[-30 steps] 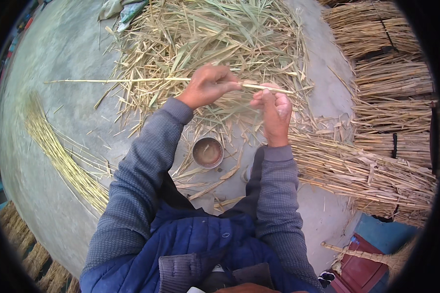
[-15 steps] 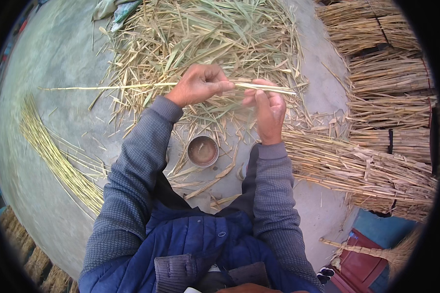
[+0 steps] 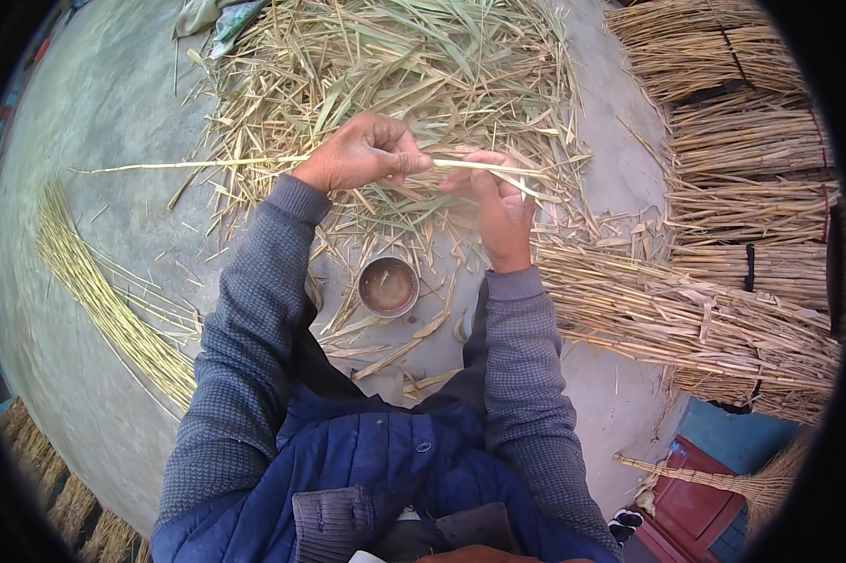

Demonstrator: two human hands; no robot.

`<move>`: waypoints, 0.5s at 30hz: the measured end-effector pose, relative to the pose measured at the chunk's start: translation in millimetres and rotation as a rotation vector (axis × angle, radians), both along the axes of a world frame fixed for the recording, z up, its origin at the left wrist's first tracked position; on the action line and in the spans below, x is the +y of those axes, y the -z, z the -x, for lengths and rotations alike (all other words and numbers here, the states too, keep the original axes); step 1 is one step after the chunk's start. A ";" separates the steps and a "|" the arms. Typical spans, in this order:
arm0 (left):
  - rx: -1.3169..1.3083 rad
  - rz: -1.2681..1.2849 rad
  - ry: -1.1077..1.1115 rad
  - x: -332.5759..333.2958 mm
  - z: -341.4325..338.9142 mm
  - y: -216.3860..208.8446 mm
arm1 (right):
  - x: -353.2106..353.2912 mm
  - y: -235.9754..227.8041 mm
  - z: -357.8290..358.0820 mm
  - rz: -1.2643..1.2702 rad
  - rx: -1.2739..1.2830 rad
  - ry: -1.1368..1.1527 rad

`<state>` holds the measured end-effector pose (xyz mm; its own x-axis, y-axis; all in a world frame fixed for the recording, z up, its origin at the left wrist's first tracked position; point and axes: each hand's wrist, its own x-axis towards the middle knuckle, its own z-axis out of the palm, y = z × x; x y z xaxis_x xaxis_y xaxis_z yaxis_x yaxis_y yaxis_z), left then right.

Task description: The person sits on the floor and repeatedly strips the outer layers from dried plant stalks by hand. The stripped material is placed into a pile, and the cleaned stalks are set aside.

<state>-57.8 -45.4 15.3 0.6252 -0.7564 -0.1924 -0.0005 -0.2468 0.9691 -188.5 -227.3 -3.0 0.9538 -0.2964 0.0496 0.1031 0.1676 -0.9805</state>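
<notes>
A long, thin straw-coloured stalk (image 3: 198,165) lies level across my hands, its narrow tip pointing far left. My left hand (image 3: 365,155) is closed on it, thumb and fingers pinching the stem. To the right, my right hand (image 3: 500,211) is closed near the thicker end, with thumb and fingers together. A pale strip of husk (image 3: 533,190) stands away from the stalk beside the right fingertips. Whether those fingers grip the stem, the husk or both is partly hidden. Beneath both hands spreads a heap of dry leaves and husks (image 3: 395,66).
A round metal bowl (image 3: 388,286) stands on the concrete floor between my legs. Peeled yellow-green stalks (image 3: 113,300) lie at the left. Unpeeled stalks (image 3: 657,310) lie at the right, by tied bundles (image 3: 751,141). A broom (image 3: 751,485) lies at the lower right, by a red panel (image 3: 690,507).
Both hands have shifted a little to the left, the left hand more along the stem. At the right end, a husk strip now splays apart from the stalk.
</notes>
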 end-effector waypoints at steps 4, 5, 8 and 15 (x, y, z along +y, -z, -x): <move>-0.032 -0.005 0.033 -8.1 4.2 5.0 | 0.8 14.6 -4.5 -0.297 0.246 0.038; -0.029 0.023 0.049 -9.1 5.0 4.9 | 0.2 19.1 -4.7 -0.332 0.286 0.045; -0.076 0.009 0.082 -7.4 4.9 1.9 | -6.9 30.9 -6.0 -0.405 0.358 0.100; -0.238 -0.021 -0.067 2.4 -8.5 6.3 | -46.7 11.0 6.4 -0.064 0.342 0.212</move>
